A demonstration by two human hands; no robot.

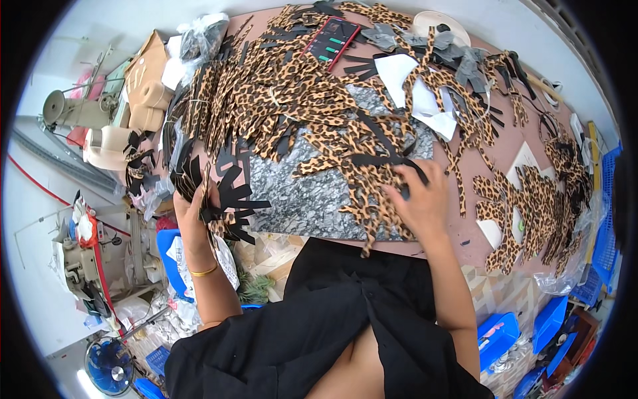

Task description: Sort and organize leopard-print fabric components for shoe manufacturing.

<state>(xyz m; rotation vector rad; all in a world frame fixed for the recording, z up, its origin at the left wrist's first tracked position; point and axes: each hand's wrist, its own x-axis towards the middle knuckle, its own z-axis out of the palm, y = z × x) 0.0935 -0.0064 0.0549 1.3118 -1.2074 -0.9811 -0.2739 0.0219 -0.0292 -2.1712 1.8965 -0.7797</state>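
My left hand (194, 206), at the table's near left, is closed round a bundle of black and leopard-print fabric strips (232, 199) whose ends fan out to the right. Farther right, my right hand (428, 199) is bent over loose leopard-print strips (372, 193). A dark strip (382, 160) runs into its curled fingers, which appear to grip its end. Part of that grip is hidden by the fingers. Under the loose strips lies a grey marbled slab (286, 193). Beyond it spreads a big heap of leopard-print strips (272, 93), some tied in bundles.
A phone with a red edge (332, 41) lies on the heap. White sheets (415, 93), grey plastic and more leopard-print strips (531, 213) cover the right side. Sewing machines (83, 110) stand at the left. Blue bins (498, 339) and a fan (109, 366) are below.
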